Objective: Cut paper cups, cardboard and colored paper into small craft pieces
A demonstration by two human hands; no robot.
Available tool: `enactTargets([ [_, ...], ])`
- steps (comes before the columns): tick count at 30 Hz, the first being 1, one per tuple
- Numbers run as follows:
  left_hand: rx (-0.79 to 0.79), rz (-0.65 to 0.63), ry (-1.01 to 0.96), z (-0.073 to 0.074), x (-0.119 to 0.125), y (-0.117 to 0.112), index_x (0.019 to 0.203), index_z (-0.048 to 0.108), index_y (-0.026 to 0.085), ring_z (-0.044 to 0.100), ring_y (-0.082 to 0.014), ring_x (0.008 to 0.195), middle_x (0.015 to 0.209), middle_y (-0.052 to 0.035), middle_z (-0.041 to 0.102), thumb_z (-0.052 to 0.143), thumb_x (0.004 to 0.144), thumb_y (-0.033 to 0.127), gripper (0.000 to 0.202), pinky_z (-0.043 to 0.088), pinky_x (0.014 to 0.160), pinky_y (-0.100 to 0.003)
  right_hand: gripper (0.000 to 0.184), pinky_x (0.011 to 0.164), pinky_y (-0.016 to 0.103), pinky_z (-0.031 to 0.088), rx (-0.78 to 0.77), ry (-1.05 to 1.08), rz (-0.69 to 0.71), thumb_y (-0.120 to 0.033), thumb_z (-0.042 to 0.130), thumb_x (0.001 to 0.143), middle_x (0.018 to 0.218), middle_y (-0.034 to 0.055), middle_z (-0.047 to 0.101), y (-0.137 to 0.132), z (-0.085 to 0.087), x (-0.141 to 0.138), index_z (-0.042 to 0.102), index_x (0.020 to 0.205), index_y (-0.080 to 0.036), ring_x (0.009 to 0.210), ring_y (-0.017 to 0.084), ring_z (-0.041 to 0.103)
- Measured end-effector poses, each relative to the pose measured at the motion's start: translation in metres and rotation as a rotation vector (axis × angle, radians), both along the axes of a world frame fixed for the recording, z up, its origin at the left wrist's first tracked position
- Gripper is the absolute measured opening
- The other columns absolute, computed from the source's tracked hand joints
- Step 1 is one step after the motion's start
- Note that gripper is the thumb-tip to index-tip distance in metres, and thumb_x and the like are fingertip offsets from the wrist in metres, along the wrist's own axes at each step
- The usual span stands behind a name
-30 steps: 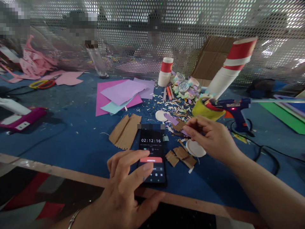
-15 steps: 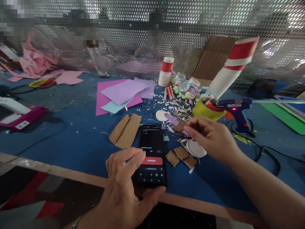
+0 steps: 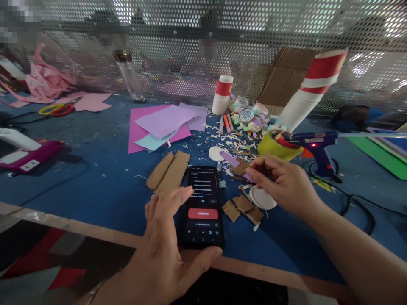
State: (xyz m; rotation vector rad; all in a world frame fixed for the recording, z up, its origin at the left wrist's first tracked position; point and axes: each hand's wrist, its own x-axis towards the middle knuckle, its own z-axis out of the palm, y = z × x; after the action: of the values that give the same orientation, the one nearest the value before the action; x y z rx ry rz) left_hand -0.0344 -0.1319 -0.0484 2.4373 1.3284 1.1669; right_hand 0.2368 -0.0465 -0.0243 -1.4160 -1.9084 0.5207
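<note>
A black smartphone (image 3: 203,245) lies face up near the table's front edge, its lit screen showing a red button and lines of text. Over its left side reaches my left hand (image 3: 170,237), fingers spread, the index fingertip at the screen's left part and the thumb by the bottom edge. My right hand (image 3: 280,182) hovers over the scraps to the right, thumb and curled fingers brought together. Whatever may be between them is hidden. Just past its fingertips are a purple paper strip (image 3: 229,159) and brown cardboard bits; a white round lid (image 3: 262,198) is below it.
A blue glue gun (image 3: 314,144) with a red light rests at the right, its cable trailing. Paper cup stacks (image 3: 222,95), a decorated paper piece (image 3: 249,114), coloured sheets (image 3: 165,120), corrugated cardboard (image 3: 168,171), scissors (image 3: 60,109) and a glass bottle (image 3: 132,80) stand or lie around.
My left index finger has straightened and moved up from the red button. More lines of text now show on the phone screen. My right hand has stayed put.
</note>
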Motion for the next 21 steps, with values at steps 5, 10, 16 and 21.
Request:
enactTargets([
  [5,-0.018,-0.129,0.124,0.025,-0.011,0.032,0.156,0.017,0.024,0.049,-0.0356,0.134,0.142,-0.016,0.054,0.075,0.087,0.038,0.091,0.035,0.114,-0.059,0.016,0.05,0.024,0.044,-0.012,-0.008,0.006,-0.036,0.063,0.092,0.068,-0.0005,0.065,0.001,-0.002,0.001,0.064,0.084,-0.022,0.055,0.013,0.06],
  [10,-0.079,-0.259,0.189,0.029,-0.016,0.058,0.155,0.02,0.025,0.057,-0.035,0.127,0.13,-0.0144,0.063,0.072,0.089,0.044,0.086,0.047,0.104,-0.057,0.016,0.05,0.024,0.045,-0.004,0.012,0.0,-0.035,0.063,0.092,0.069,-0.0005,0.064,0.0,0.001,0.002,0.063,0.083,-0.022,0.053,0.013,0.058],
  [16,-0.136,-0.279,0.197,0.022,-0.018,0.061,0.157,0.019,0.025,0.061,-0.0329,0.126,0.13,-0.0153,0.064,0.072,0.089,0.043,0.087,0.052,0.1,-0.053,0.014,0.05,0.024,0.043,-0.004,-0.015,0.007,-0.033,0.062,0.092,0.066,-0.001,0.064,0.0,0.001,0.002,0.062,0.083,-0.022,0.055,0.013,0.059],
  [21,-0.122,-0.294,0.237,0.022,-0.019,0.06,0.156,0.02,0.024,0.063,-0.0342,0.123,0.126,-0.0141,0.069,0.069,0.09,0.045,0.085,0.049,0.101,-0.055,0.015,0.051,0.025,0.044,-0.017,-0.017,0.012,-0.035,0.062,0.094,0.068,-0.0013,0.064,0.001,-0.001,0.003,0.063,0.086,-0.022,0.055,0.013,0.06],
])
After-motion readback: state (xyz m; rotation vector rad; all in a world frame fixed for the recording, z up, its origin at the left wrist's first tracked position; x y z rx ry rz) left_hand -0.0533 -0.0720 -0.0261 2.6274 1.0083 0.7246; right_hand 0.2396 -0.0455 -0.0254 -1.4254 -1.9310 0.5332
